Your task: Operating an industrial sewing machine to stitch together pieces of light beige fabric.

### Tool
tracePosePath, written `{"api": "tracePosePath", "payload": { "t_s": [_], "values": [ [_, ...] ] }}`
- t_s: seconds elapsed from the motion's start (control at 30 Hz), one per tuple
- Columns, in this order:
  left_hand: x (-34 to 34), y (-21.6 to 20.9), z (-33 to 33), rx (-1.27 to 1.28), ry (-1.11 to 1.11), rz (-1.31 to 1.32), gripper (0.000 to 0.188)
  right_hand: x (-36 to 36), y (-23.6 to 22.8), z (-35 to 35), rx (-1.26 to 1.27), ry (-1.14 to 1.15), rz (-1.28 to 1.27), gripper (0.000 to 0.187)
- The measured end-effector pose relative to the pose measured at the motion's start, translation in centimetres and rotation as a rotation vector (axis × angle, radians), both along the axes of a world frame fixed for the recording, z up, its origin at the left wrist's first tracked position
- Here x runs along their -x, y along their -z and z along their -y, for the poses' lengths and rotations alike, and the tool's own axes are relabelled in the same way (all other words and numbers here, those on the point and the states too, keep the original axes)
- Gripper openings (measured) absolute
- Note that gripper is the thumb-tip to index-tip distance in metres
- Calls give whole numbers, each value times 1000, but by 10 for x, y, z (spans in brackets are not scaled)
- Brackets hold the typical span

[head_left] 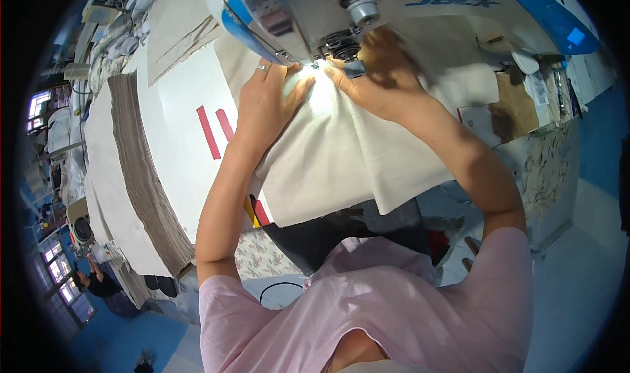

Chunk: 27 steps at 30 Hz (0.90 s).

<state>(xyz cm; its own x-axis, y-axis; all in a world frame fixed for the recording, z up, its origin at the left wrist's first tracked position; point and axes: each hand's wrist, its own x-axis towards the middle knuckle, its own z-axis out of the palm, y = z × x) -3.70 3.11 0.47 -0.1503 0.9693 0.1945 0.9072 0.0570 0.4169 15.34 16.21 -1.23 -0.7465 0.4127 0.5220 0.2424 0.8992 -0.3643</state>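
Note:
A cream fabric piece (328, 169) lies under the lit needle area of a white and blue sewing machine (433, 8), its near edge hanging over the table edge toward my lap. My left hand (266, 100), with a ring on one finger, holds the cloth just left of the needle, thumb and fingertips closed on it. On the other side, my right hand (377, 77) grips the same cloth, its thumb near the presser foot. The machine head partly hides and shades the right fingers. Folds run through the fabric from the needle toward me.
To the left, a thick stack of cut fabric (141, 169) lies beside the white table top (174, 136), which bears red tape strips (209, 133). Small tools and papers sit at the right by a brown piece (515, 104). Another person (102, 281) is at the far left.

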Motion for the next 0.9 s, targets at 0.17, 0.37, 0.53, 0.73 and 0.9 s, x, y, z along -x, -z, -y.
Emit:
{"api": "tracePosePath", "payload": {
  "t_s": [0.17,0.37,0.53,0.73,0.9],
  "values": [
    [-3,5,1,-107,0,3,35,-8,0,6,-43,51,16,29],
    [-1,7,-1,-122,-12,-22,49,-38,-6,-8,-71,141,95,44],
    [1,8,3,-144,47,-142,47,-47,4,-6,-185,171,123,44],
    [-8,4,44,-224,78,-195,31,-48,0,27,-171,144,227,46],
    [-22,-17,85,-28,-55,-195,25,-51,-11,67,-107,60,299,48]
  ]
}}
